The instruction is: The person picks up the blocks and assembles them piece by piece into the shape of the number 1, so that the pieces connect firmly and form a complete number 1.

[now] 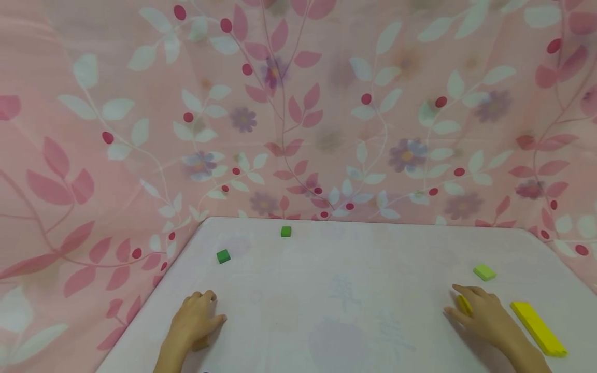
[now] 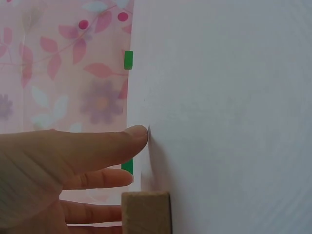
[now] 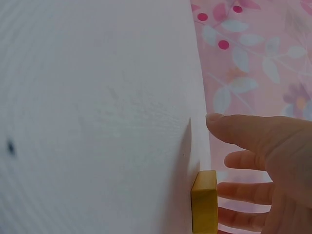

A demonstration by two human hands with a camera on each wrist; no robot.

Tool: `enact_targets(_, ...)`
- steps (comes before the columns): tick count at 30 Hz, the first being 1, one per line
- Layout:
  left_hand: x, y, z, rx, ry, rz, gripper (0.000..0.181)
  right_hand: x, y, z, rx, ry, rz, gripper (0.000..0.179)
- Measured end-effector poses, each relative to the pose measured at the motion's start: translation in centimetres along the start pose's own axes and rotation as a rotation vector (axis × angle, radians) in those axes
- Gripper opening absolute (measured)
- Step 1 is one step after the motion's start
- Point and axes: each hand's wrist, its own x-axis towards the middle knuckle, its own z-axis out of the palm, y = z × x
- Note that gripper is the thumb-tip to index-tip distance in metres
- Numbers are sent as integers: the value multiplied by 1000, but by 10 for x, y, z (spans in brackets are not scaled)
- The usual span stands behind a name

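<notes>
In the head view my left hand (image 1: 192,322) is low over the white table, thumb held apart from its loosely bent fingers. Beside the palm, partly covered by it, is a small brown block (image 1: 200,343); the left wrist view shows this block (image 2: 146,213) in front of the fingertips, contact unclear. On the other side, my right hand (image 1: 487,318) has its thumb and fingers spread around a yellow block (image 1: 464,305). In the right wrist view the yellow block (image 3: 204,202) stands by the fingertips, and whether they touch it is unclear. Neither hand visibly grips anything.
Two green blocks, one dark (image 1: 223,256) and one brighter (image 1: 286,231), lie toward the back left. A light green block (image 1: 485,272) lies beyond my right hand, and a long yellow bar (image 1: 538,329) to its right. Floral curtain (image 1: 326,119) surrounds the table (image 1: 298,269).
</notes>
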Motion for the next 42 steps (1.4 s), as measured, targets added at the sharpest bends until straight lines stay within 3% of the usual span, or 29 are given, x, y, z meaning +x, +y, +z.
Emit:
enact_targets(8,2,-3,-2,-13,-15,-26,40,2,7,-1,9,-92,40,70)
enact_targets(16,1,-13,-8,-95,-21,5,38,-1,12,-1,22,-79,16,65)
enact_targets(23,0,-18,-10,-126,-17,63,49,-5,18,-5,28,-84,-39,70)
enact_targets(32,0,-25,-10,-181,-3,43,54,-4,27,-6,10,-103,-38,55)
enact_targets(38,-1,-28,-11,-205,-10,42,56,-4,26,-8,13,-162,-4,63)
enact_targets(42,-5,-34,-12,-242,-48,95,65,-5,27,-11,66,-196,18,71)
